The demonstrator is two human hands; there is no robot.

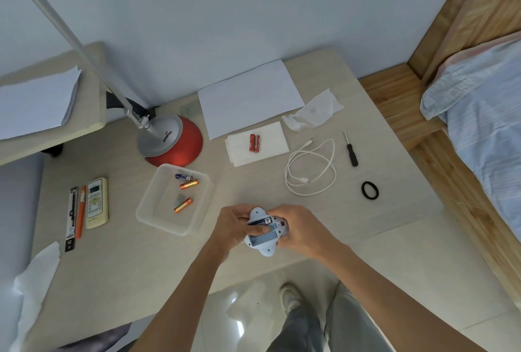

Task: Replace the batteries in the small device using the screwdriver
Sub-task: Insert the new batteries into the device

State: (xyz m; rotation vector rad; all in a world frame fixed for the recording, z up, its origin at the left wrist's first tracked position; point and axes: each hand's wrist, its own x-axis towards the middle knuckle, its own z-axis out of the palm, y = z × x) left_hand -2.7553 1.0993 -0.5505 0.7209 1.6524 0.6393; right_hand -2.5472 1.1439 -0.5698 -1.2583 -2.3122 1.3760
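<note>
Left hand (pixel 232 226) grips small device (pixel 266 248) from left, thumb in open battery bay; right hand (pixel 300 227) curls round its right side. Both over table (pixel 127 267) near front edge. Screwdriver (pixel 351 150) lies far right, beyond white cable (pixel 310 168). Two red batteries (pixel 254 143) on napkin (pixel 272 140). Clear tray (pixel 160 210) just left of hands holds three batteries (pixel 189 184).

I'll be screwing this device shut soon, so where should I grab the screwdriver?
By its thick black handle, the end nearer you, pinched from above across its sides: the screwdriver lies flat on the table, thin shaft pointing away, clear of the white cable.
</note>
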